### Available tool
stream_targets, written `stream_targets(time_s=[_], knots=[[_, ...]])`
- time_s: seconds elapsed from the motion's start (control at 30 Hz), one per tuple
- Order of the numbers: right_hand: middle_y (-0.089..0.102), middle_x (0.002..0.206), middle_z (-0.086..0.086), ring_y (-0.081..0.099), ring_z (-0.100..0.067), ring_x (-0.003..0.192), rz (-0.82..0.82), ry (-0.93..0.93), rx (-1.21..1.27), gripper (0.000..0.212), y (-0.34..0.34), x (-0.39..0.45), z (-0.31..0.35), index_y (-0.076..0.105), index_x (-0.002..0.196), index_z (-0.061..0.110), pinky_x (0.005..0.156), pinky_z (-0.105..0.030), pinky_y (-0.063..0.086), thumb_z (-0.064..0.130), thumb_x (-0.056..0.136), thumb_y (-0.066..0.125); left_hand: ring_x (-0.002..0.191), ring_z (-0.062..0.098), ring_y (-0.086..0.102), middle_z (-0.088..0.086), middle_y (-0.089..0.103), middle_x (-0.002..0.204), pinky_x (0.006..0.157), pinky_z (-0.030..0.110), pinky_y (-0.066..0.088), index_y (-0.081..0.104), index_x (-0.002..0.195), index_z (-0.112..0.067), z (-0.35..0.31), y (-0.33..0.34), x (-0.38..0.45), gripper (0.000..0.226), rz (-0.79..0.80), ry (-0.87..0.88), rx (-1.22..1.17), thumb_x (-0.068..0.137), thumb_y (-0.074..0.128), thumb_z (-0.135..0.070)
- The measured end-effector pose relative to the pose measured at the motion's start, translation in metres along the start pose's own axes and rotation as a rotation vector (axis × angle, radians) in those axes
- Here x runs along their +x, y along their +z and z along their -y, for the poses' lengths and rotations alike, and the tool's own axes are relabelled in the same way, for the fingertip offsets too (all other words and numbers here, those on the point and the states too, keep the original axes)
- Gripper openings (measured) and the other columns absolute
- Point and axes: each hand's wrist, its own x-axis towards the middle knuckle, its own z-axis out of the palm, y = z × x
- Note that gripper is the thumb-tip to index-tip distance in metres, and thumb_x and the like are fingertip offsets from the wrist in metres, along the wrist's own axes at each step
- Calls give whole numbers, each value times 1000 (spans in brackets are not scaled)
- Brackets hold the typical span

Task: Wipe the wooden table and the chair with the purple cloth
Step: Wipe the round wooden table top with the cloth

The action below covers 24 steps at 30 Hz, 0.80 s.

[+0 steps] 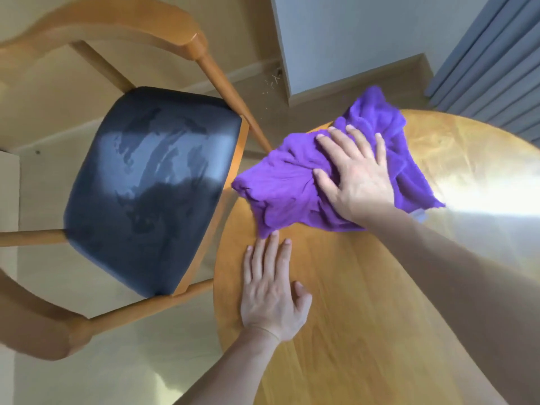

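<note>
On the worktop (365,302), right hand (355,173) presses cloth (286,185) flat, fingers spread. Left hand (270,290) lies flat near cloth. Advise overlapping strokes; chair (152,185) beside.

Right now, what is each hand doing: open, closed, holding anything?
Left hand: open, flat on the wooden table, holding nothing.
Right hand: open, fingers spread, pressing the purple cloth onto the table.

No text, label, brand, number or sign can be read on anything in view.
</note>
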Motion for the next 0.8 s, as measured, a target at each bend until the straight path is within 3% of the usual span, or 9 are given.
stream_targets(time_s=[0.1, 0.17, 0.23, 0.37, 0.47, 0.53, 0.67, 0.73, 0.8], knots=[[32, 164, 1, 15, -28, 155, -181, 446, 66, 60, -12, 11, -16, 42, 152, 27, 123, -61, 1, 46, 94, 42, 159, 30, 14, 12, 24, 169, 127, 54, 15, 41, 154, -9, 0, 0, 0, 80, 12, 6, 12, 78, 50, -33], [26, 167, -1, 10, -31, 156, -180, 587, 65, 61, -13, 18, 0, 42, 152, 28, 121, -65, -1, 40, 91, 43, 159, 29, 12, 12, 23, 170, 127, 53, 14, 38, 155, -10, 1, 2, 0, 80, 21, -3, 32, 79, 49, -34], [22, 168, -3, 6, -34, 156, -111, 506, 36, 64, -10, 19, 18, 41, 151, 31, 120, -66, -4, 36, 88, 46, 159, 29, 11, 12, 22, 170, 127, 53, 14, 37, 155, -11, 2, 2, -2, 80, 28, -5, 41, 80, 48, -35], [29, 166, 0, 10, -33, 156, 108, -65, -1, 67, -5, 1, 21, 47, 149, 30, 121, -67, -3, 39, 82, 42, 158, 30, 17, 13, 27, 168, 127, 53, 15, 40, 154, -11, 3, 2, 0, 81, 11, 6, 12, 77, 51, -34], [34, 164, 3, 16, -29, 155, 179, -282, -38, 67, -18, 1, -14, 51, 146, 30, 123, -61, 0, 45, 81, 40, 157, 32, 22, 12, 37, 162, 127, 54, 15, 40, 152, -10, 3, 2, 0, 80, -4, 2, -8, 76, 50, -33], [36, 162, 4, 18, -26, 155, 65, -125, -28, 66, -25, -3, -40, 52, 145, 30, 125, -56, 1, 49, 83, 44, 158, 30, 16, 12, 31, 166, 127, 53, 14, 40, 152, -10, 3, 2, -1, 79, -3, 7, -5, 76, 49, -32], [33, 164, 2, 13, -28, 156, -203, 526, 4, 66, -19, -10, -16, 49, 147, 28, 124, -61, 0, 43, 83, 46, 159, 31, 15, 12, 25, 169, 127, 53, 14, 37, 153, -10, 3, 5, 0, 80, -20, 13, 9, 77, 48, -32], [32, 165, -1, 15, -32, 155, -191, 526, -9, 68, -11, -11, 15, 49, 148, 28, 122, -64, 2, 40, 81, 47, 158, 31, 16, 13, 26, 168, 127, 54, 15, 38, 153, -9, 4, 6, 0, 80, -34, 18, 6, 77, 48, -31], [33, 164, -1, 16, -33, 155, -118, 315, -6, 68, -4, -18, 29, 51, 146, 28, 122, -64, 0, 39, 79, 49, 158, 32, 18, 13, 28, 167, 127, 55, 17, 40, 151, -8, 5, 6, 0, 80, -54, 23, 4, 75, 49, -30]])
